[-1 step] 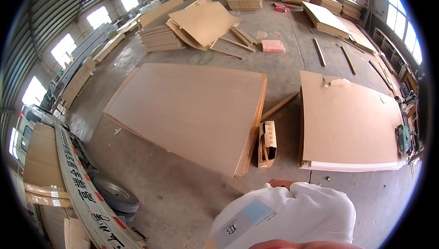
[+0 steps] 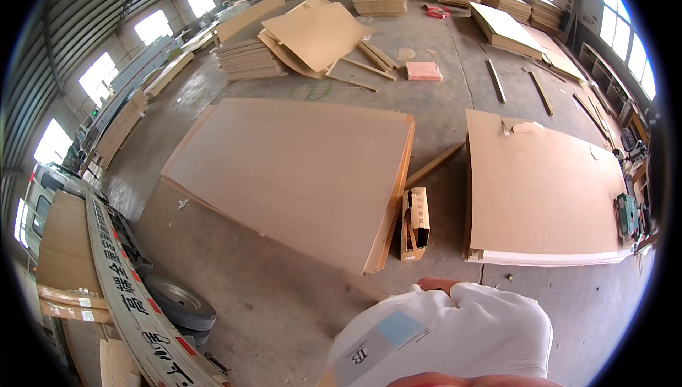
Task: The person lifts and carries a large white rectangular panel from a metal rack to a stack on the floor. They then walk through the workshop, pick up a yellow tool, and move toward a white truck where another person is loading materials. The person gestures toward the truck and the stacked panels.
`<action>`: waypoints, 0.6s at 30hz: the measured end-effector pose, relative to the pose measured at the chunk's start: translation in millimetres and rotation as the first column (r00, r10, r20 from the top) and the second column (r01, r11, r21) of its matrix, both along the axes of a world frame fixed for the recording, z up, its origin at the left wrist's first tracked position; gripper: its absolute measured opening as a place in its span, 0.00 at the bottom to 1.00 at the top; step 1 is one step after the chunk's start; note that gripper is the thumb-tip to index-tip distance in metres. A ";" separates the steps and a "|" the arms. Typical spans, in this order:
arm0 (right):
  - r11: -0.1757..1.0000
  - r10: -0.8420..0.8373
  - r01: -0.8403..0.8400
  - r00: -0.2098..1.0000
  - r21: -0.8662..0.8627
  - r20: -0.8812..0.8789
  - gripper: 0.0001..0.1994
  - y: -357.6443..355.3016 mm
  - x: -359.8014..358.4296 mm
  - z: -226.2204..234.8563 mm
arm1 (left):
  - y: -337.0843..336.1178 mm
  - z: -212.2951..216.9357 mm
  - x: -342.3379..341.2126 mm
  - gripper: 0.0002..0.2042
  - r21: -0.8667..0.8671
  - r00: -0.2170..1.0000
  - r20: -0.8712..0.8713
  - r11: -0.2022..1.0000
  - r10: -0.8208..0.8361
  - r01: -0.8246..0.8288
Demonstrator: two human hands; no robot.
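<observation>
My torso in a white shirt (image 2: pixel 455 330) with a pale blue and grey print fills the lower middle. Beyond its far edge shows a small patch of bare skin (image 2: pixel 435 284); I cannot tell what part of the body it is. Neither hand can be made out, and no held object shows. Ahead of me to the left lies a wide stack of brown boards (image 2: pixel 291 167). A second board stack (image 2: pixel 543 188) lies ahead to the right, its top sheet torn at the far edge. Between them an open cardboard box (image 2: pixel 415 224) stands on the floor.
A vehicle's white side rail (image 2: pixel 128 273) curves along the left, with a tyre (image 2: pixel 179 302) beside it. A green case (image 2: pixel 626 215) sits at the right stack's edge. Farther off are a pink package (image 2: pixel 424 71), loose strips and a leaning pile of sheets (image 2: pixel 320 35).
</observation>
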State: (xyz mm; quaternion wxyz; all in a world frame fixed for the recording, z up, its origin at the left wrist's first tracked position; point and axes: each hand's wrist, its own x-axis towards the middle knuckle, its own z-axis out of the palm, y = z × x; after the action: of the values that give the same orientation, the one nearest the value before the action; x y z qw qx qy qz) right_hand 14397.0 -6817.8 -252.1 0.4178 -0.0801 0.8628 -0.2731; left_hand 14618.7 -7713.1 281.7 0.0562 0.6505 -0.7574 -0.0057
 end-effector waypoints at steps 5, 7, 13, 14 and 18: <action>0.999 -0.051 0.052 0.998 -0.007 0.042 0.19 -15.6 -2.8 44.3 | -2.8 2.1 6.2 0.27 -0.010 1.000 0.013 1.000 0.001 -0.001; 0.969 -0.230 0.221 0.970 0.109 0.078 0.19 -31.4 -7.2 101.8 | 3.6 10.8 19.9 0.27 -0.017 0.999 0.019 0.999 0.035 -0.035; 0.359 -0.597 0.759 0.634 0.543 -0.491 0.20 127.6 -2.4 126.6 | -17.7 1.6 19.7 0.27 -0.020 0.998 -0.022 0.998 -0.058 0.058; -0.164 -0.819 0.983 -0.091 0.079 -0.566 0.21 122.0 -5.2 179.8 | -14.9 9.0 35.4 0.27 -0.053 0.998 -0.025 0.997 -0.051 0.049; -0.069 -0.785 0.983 0.052 0.170 -0.618 0.16 265.4 47.0 144.0 | -25.9 -19.0 16.2 0.30 -0.047 0.988 -0.026 0.988 -0.152 0.150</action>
State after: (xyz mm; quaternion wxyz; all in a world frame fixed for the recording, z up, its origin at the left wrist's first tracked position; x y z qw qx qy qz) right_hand 14444.1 -6552.3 -108.1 -0.0263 0.6021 0.7750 -0.1901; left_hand 14634.9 -7739.0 262.6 0.0816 0.5897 -0.8035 -0.0024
